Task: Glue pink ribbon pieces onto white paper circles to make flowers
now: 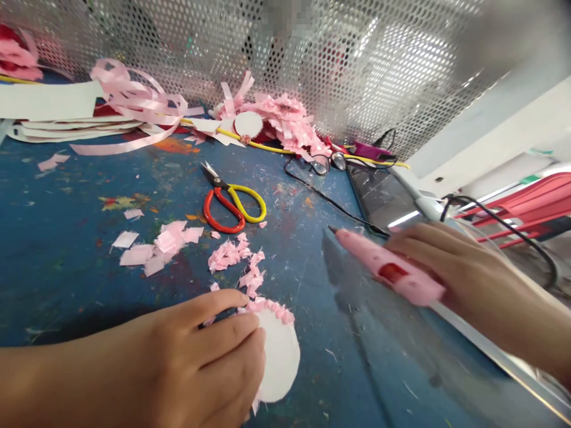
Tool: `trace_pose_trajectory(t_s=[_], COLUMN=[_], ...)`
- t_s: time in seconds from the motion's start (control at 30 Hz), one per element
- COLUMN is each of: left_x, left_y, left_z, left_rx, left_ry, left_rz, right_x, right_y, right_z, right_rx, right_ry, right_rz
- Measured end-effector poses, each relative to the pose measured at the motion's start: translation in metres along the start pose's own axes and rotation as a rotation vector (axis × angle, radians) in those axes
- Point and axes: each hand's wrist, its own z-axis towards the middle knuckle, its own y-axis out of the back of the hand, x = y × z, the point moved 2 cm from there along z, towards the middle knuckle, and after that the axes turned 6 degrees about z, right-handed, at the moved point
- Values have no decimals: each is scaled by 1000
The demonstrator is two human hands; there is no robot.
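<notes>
My left hand [187, 362] rests on the blue table and pinches a white paper disc [281, 356] that has a fringe of pink ribbon [272, 308] glued along its top edge. My right hand [473, 285] grips a pink glue gun [383, 267], its nozzle pointing left and held above the table, apart from the disc. A black cable [330, 199] runs from the gun's side across the table.
Red and yellow scissors [232, 205] lie behind the disc. Pink ribbon scraps [165, 244] are scattered on the blue table [66, 238]. Ribbon piles [285, 119] and white paper strips [49, 101] sit against a perforated metal screen [357, 53]. A red rack [530, 205] stands at the right.
</notes>
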Motion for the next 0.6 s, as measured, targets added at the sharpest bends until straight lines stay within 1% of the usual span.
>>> trace_pose_trajectory(t_s=[0.07,0.1,0.13,0.17,0.2,0.23,0.27,0.3,0.33,0.4,0.47,0.6], left_x=[0,1,1,1,1,1,0,0,0,1,2,4], left_y=[2,3,3,3,2,2,2,1,1,1,2,2], left_z=[0,0,0,1,1,1,2,2,2,3,3,3], left_rx=[-16,-23,-27,-27,-30,-34,-39,-41,-39,-33,-23,-17], left_ry=[-41,-49,-46,-42,-41,-41,-40,-39,-39,-36,-37,-57], left_rz=[-3,-4,-3,-3,-4,-6,-7,-6,-4,6,10,7], right_x=[-12,-12,-6,4,19,37,56,75,91,111,115,109], right_y=[7,10,14,17,19,18,15,12,7,-4,-13,-21], right_z=[15,20,25,30,33,36,39,42,44,49,52,54], right_rx=[118,129,92,33,-54,-86,-96,-88,-42,62,123,117], right_ry=[42,44,34,13,-5,-17,13,78,118,143,119,103], right_rz=[6,14,24,53,120,197,268,321,350,361,366,418])
